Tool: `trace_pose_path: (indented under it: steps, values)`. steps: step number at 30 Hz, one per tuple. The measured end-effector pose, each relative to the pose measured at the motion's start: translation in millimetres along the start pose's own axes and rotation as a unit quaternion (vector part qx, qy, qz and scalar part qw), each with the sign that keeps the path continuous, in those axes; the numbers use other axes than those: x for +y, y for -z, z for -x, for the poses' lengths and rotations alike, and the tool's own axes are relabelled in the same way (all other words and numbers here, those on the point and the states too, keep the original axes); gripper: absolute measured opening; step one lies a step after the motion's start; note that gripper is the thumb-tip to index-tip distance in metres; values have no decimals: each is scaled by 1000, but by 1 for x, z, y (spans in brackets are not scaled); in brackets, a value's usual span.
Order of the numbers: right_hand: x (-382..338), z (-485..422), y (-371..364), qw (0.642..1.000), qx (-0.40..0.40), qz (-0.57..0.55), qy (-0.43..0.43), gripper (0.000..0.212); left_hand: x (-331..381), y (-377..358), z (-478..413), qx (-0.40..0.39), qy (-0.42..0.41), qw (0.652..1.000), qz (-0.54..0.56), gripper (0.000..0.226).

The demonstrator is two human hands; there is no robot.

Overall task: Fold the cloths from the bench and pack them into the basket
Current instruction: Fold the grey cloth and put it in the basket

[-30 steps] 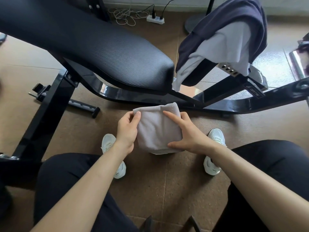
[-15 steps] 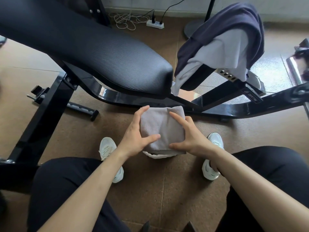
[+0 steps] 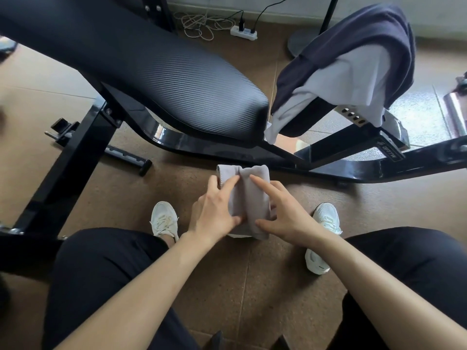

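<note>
A small grey cloth (image 3: 249,198), folded into a narrow bundle, is held in the air between my knees. My left hand (image 3: 214,210) grips its left side, fingers over the top and thumb at the lower edge. My right hand (image 3: 283,213) holds the right side, index finger laid across the cloth and thumb under its lower end. A dark navy cloth (image 3: 353,41) and a pale lavender cloth (image 3: 353,79) hang over the bench's right pad. No basket shows in the view.
The black padded bench (image 3: 151,72) slants across the upper left on a black steel frame (image 3: 353,168). A power strip (image 3: 243,34) with tangled cables lies on the floor behind. My white shoes (image 3: 164,219) rest on the brown floor.
My left hand has slid over the cloth toward the right hand, folding the bundle narrower. The camera view shifted slightly; the cloths on the bench have not moved.
</note>
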State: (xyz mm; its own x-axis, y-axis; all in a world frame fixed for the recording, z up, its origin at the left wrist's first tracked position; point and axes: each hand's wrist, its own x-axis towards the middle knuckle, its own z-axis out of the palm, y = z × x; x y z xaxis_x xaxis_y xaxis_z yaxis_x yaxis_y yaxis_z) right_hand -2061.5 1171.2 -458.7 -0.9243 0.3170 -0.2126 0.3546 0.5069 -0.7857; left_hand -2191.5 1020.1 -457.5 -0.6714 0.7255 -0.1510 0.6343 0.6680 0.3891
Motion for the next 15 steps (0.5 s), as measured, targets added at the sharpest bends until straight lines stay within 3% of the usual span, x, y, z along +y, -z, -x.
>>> trace_pose_path:
  steps: [5, 9, 13, 15]
  values:
    - [-1, -6, 1, 999, 29, 12, -29, 92, 8, -6, 6, 24, -97, 994, -42, 96]
    - [-1, -7, 1, 998, 29, 19, -43, 96, 2, -15, 5, -25, -149, 988, 25, 93]
    - [-5, -2, -2, 999, 26, -27, -29, 99, 1, -15, 2, -84, -82, 978, 173, 91]
    - [-7, -2, -3, 993, 27, -112, -34, 81, -2, -13, -3, -95, -42, 966, 235, 90]
